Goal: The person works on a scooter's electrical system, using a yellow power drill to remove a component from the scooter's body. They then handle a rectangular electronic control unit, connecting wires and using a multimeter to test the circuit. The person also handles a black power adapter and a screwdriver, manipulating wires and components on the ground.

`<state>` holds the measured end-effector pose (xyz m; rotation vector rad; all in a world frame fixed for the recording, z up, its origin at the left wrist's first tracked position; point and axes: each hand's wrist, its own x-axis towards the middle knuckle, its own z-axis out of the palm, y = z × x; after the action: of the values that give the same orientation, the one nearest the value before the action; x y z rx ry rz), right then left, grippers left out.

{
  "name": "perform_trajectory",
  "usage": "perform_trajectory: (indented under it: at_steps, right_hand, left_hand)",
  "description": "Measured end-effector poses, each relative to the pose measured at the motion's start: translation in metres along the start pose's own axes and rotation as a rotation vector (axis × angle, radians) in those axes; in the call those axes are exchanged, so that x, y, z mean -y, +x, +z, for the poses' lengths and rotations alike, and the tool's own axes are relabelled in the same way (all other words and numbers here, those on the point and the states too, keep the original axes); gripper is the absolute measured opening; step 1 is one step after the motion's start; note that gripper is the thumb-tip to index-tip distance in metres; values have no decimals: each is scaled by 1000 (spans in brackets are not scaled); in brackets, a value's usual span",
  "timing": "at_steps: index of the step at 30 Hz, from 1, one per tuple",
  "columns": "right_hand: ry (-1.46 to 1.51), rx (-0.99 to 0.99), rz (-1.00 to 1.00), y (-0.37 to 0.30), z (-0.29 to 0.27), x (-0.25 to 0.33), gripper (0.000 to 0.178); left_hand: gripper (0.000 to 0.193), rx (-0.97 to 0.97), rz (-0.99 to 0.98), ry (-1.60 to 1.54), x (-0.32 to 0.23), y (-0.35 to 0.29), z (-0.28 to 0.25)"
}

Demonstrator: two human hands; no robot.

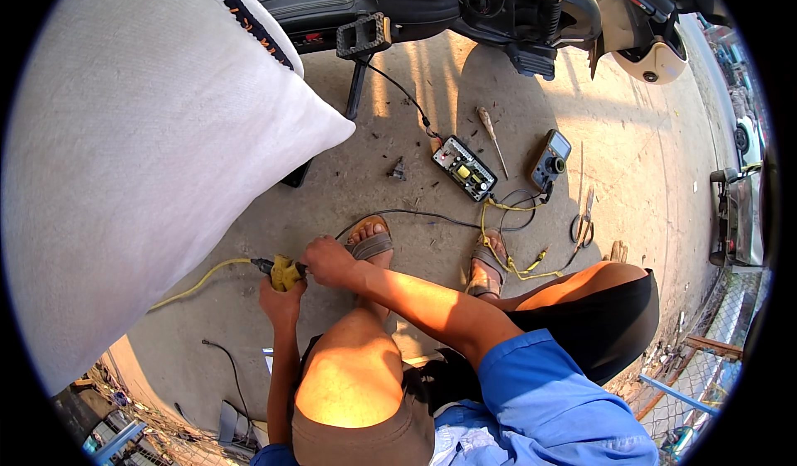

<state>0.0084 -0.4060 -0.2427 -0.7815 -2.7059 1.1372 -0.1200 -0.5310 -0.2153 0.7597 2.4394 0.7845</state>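
My left hand (281,301) grips a yellow extension socket (284,273) low on the left. A yellow cord (198,281) runs into its left side through a black plug (263,264). My right hand (327,262) is closed at the socket's right side on a black plug, mostly hidden by the fingers. From there a black cable (415,212) trails right along the ground, past my sandalled feet. Further off lies an opened charger (464,168) with its circuit board bare. Beside it are a digital multimeter (551,160) and a screwdriver (493,140).
Scissors (584,220) and tangled yellow test leads (513,262) lie on the concrete right of my feet. A parked motorbike (415,5) with a pedal (363,36) spans the far side, a helmet (656,61) near it. White cloth (158,125) fills the left. Wire fencing (706,366) stands right.
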Motion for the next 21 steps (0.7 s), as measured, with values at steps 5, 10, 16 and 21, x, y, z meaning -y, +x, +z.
perform_trajectory:
  at_steps: [5, 10, 16, 21]
  right_hand:
    - [9, 19, 14, 1, -2, 1, 10]
    - [5, 5, 14, 0, 1, -1, 10]
    - [-3, 11, 14, 0, 1, 1, 10]
    - [-4, 5, 14, -1, 2, 0, 9]
  left_hand:
    - [53, 4, -6, -6, -1, 0, -1]
    - [54, 4, 0, 1, -2, -1, 0]
    - [55, -12, -5, 47, -2, -2, -2]
    - [55, -6, 0, 35, -2, -2, -1]
